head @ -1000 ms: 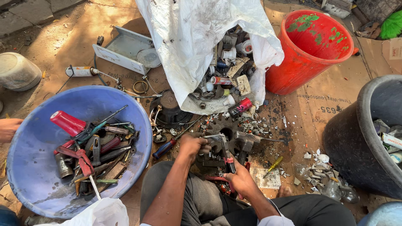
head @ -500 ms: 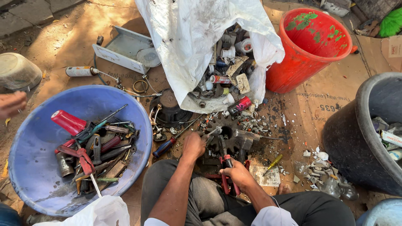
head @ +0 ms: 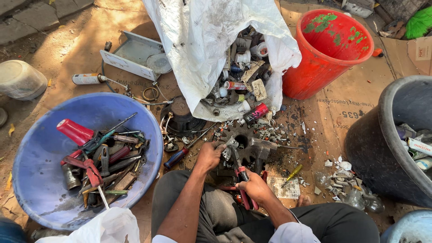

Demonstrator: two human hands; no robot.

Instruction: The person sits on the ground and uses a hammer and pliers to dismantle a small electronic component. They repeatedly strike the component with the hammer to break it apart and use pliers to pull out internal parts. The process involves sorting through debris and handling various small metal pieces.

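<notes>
1. A small metal part (head: 230, 145) is pinched in the left hand (head: 209, 156) — this hand has slid a little to the left since a moment ago.
2. Red-handled pliers (head: 238, 173) are gripped in the right hand (head: 255, 186), just below the part, with the tips brought up to it.
3. Both wrists are bent down over a gear wheel (head: 243, 144).
4. A hammer (head: 263, 148) lies just right; a blue tub (head: 36, 180) of tools is far left.
</notes>
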